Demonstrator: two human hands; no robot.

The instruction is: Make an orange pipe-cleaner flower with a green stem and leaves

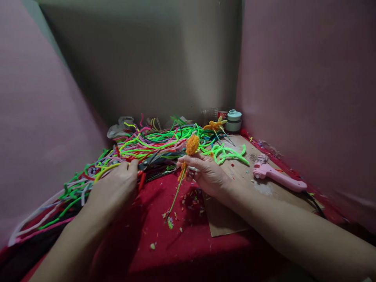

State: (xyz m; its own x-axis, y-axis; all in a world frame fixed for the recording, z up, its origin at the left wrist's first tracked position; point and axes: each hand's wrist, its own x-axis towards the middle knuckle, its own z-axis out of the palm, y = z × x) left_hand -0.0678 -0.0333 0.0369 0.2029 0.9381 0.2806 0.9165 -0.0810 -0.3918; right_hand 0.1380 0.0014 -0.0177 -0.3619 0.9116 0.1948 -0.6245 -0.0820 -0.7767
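My right hand [207, 172] pinches an orange fuzzy pipe-cleaner flower [192, 145] just below its head. Its thin green stem [175, 196] slants down to the left, with loose orange fuzz around the upper part. To the left, my left hand [119, 182] is closed around red-handled pliers [142, 181]. Their dark jaws point up and right toward the pile, apart from the flower; the fingers are partly hidden behind the hand. Behind both hands lies a heap of pipe cleaners [158, 141] in green, pink, red, yellow and white.
A pink glue gun [276, 177] rests on a brown board [226, 217] at the right. Bent green pipe cleaners [230, 153] and an orange flower [216, 125] lie near its back. A pale lidded container [234, 120] stands behind. Scraps litter the red cloth [141, 250]. Pink walls flank both sides.
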